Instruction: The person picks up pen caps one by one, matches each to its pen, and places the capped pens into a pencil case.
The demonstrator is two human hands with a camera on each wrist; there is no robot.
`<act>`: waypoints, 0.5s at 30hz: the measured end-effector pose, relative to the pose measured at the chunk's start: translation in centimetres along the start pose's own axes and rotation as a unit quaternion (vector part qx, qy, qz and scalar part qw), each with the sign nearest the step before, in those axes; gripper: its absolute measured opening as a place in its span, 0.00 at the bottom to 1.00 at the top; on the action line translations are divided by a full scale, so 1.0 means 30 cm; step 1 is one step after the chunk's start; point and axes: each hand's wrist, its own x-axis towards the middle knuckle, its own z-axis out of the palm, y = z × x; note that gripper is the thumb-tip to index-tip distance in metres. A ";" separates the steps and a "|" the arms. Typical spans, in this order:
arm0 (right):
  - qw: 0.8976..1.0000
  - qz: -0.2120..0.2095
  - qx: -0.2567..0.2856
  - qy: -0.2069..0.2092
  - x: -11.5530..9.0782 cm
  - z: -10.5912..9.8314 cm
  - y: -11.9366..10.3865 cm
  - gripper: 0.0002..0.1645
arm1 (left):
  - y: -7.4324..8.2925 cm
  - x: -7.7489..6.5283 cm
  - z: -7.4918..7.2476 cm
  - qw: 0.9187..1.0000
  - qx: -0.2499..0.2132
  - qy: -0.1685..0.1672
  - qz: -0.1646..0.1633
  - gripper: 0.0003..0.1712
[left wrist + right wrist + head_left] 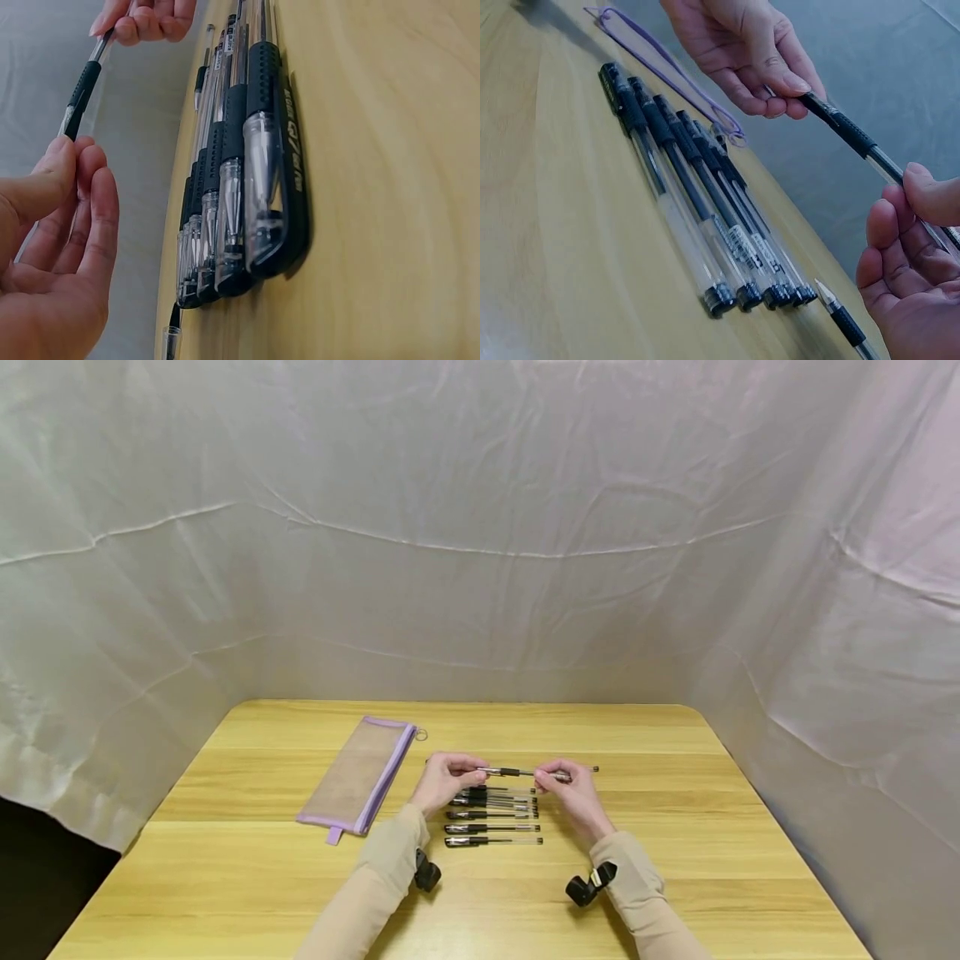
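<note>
Above the table, both hands hold one gel pen point(512, 772) with a black rubber grip, roughly level between them. My left hand point(448, 781) pinches its left end between thumb and fingers. At the other end, my right hand point(567, 789) pinches the clear barrel. Fingers hide both ends of this pen. Below lie several capped gel pens point(480, 828) side by side, their caps to the left and clear barrels to the right. Beyond this row rests an uncapped pen point(847, 328), partly hidden by my right hand in the head view. A loose clear cap point(172, 342) shows near my left hand.
Left of the pens, a purple-trimmed mesh zip pouch point(352, 777) lies flat, with a metal ring point(422, 735) at its upper right corner and a fabric tab at its lower end. Grey fabric point(480, 610) hangs around the wooden table point(675, 877).
</note>
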 end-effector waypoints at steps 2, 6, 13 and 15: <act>1.000 -0.005 -0.003 -0.004 -0.001 0.002 -0.006 0.07 | 0.003 -0.004 0.000 1.000 0.006 0.005 0.006 0.16; 1.000 -0.012 -0.005 -0.014 0.000 0.006 -0.016 0.07 | 0.008 -0.010 -0.002 1.000 0.009 0.013 0.015 0.16; 0.999 -0.011 0.007 -0.037 0.001 0.012 -0.019 0.07 | 0.005 -0.020 -0.009 0.999 0.014 0.019 0.028 0.15; 0.999 -0.009 0.018 -0.040 0.003 0.015 -0.019 0.06 | 0.005 -0.022 -0.010 0.999 0.017 0.020 0.030 0.16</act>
